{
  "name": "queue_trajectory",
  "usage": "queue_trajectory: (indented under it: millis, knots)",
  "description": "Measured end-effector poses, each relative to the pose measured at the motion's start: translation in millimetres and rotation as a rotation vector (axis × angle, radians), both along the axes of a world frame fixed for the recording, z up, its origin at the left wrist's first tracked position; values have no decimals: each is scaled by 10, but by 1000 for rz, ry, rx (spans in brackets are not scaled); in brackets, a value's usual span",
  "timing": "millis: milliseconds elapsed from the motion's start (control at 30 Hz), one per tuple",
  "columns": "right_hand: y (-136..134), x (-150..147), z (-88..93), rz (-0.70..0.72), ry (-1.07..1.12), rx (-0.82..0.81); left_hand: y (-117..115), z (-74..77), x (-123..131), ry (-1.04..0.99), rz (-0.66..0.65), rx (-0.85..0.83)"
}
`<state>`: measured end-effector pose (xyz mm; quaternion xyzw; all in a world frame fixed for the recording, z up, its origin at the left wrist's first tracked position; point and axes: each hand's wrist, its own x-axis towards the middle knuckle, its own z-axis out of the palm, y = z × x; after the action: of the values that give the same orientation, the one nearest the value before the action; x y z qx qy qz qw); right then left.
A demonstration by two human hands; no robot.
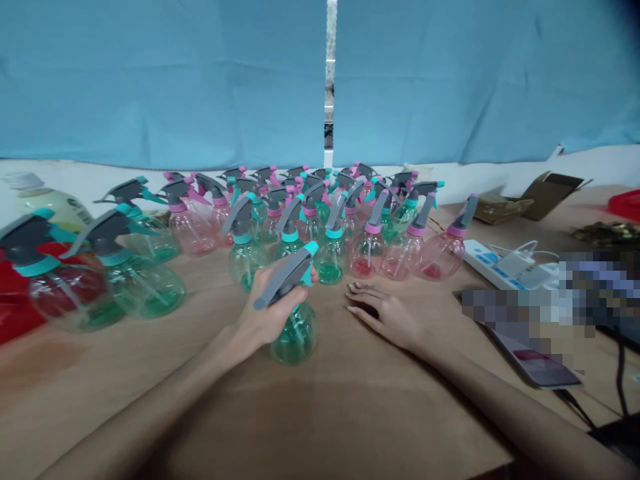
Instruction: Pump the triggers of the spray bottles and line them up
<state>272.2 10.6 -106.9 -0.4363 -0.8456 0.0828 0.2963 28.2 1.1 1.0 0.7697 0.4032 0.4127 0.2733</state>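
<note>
My left hand (274,300) is closed around the neck of a green spray bottle (295,337) with a grey and teal trigger head. The bottle is nearly upright, low over the wooden table or on it; I cannot tell which. My right hand (385,310) rests on the tabletop to the right of it, fingers stretched out and holding nothing. Just beyond my hands stand more spray bottles, among them a green one (331,260) with a teal collar and a pink one (367,257) with a pink collar.
Several more spray bottles crowd the back; a pair (145,290) stands at left by a red object (17,300). To the right lie a white power strip (493,267), a phone (535,360) and cables. A small cardboard box (553,195) sits behind, below a blue cloth (450,80).
</note>
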Motion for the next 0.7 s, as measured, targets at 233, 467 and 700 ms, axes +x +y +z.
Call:
queue_trajectory:
  millis: [233, 467, 700]
  knots:
    - [-6, -4, 8, -21, -21, -13, -13, -50, -6, -28, 18, -55]
    - [-1, 4, -2, -5, -4, -1, -35, -67, 47, -51, 69, -46]
    - [4, 1, -3, -11, 13, -6, -31, -55, 51, -37, 97, -7]
